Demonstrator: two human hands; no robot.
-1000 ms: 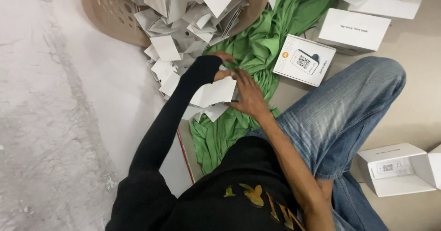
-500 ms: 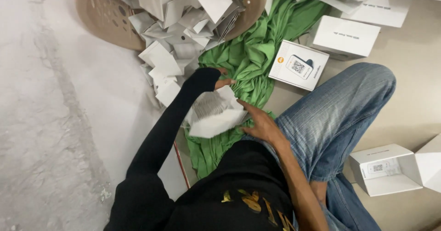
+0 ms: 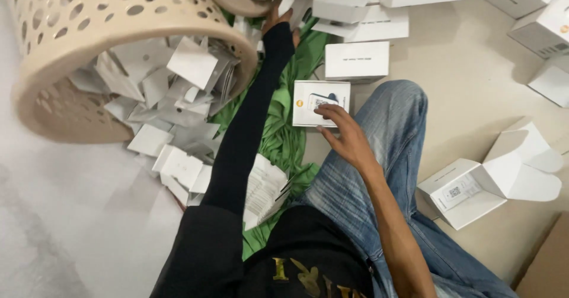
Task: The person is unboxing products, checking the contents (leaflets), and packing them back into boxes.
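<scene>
1. Box (image 3: 320,102), small and white, lies on the floor (image 3: 474,96) by the knee.
2. Right hand (image 3: 344,133) touches it, fingers apart; grip both edges firmly.
3. Left hand (image 3: 280,19) reaches far; its fingers are hidden.

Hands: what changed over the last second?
Both hands let go of the folded white paper, now lying on the green cloth. Left hand reached out to the far boxes; right hand moved onto the small printed box. Basket remains tipped.
</scene>
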